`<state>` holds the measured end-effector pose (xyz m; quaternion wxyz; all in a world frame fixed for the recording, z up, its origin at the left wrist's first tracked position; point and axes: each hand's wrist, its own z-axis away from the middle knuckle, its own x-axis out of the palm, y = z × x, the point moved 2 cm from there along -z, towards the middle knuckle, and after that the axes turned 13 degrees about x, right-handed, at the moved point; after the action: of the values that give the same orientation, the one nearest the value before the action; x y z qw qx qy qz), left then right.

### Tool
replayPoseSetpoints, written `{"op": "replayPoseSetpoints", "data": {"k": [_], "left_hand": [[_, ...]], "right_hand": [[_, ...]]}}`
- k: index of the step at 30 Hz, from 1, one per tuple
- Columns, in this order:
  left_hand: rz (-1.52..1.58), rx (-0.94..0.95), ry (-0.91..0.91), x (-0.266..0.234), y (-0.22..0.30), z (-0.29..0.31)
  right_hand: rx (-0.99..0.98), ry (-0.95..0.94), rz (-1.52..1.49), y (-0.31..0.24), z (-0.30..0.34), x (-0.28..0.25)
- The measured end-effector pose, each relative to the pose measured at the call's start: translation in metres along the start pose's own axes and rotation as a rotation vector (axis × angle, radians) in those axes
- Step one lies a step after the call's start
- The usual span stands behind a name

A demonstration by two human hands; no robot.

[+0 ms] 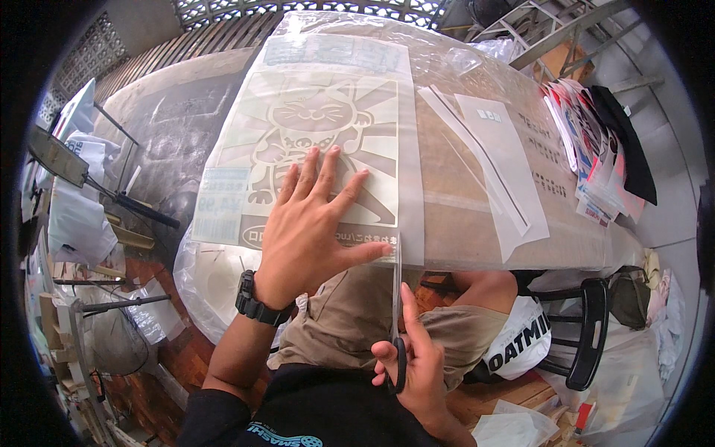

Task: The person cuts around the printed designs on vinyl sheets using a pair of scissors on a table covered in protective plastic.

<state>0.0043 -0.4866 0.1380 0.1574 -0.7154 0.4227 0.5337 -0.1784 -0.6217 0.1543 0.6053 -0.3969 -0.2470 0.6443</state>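
A translucent printed sheet (316,112) with a pale lucky-cat design lies over the table, its near edge toward me. My left hand (309,216) presses flat on its lower part with fingers spread, holding nothing and hiding some of the print. In my right hand (421,361) are scissors (401,365) with black handles and long blades pointing away from me. The blades meet the sheet's near edge, just right of my left thumb. Their tips stand along the right side of the design, where a plain margin runs. How far the blades are apart is hard to make out.
The table (536,253) is covered in clear plastic over brown board. Cut strips (491,175) lie right of the sheet. A stack of printed pieces (588,149) and black material (624,141) sit at the far right. A black chair (588,335) stands below, a metal ladder (566,37) behind.
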Motion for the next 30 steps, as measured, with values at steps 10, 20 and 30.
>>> {"op": "replayPoseSetpoints", "data": {"k": [10, 20, 30], "left_hand": [[0.001, -0.012, -0.012, -0.001, -0.001, 0.001], [0.029, -0.002, 0.033, 0.000, -0.001, 0.000], [0.030, -0.005, 0.022, -0.001, -0.001, -0.001]], "right_hand": [[-0.010, -0.012, -0.016, -0.012, -0.019, -0.002], [-0.047, 0.064, -0.018, -0.033, -0.039, -0.005], [-0.061, 0.102, -0.001, -0.056, -0.061, -0.010]]}}
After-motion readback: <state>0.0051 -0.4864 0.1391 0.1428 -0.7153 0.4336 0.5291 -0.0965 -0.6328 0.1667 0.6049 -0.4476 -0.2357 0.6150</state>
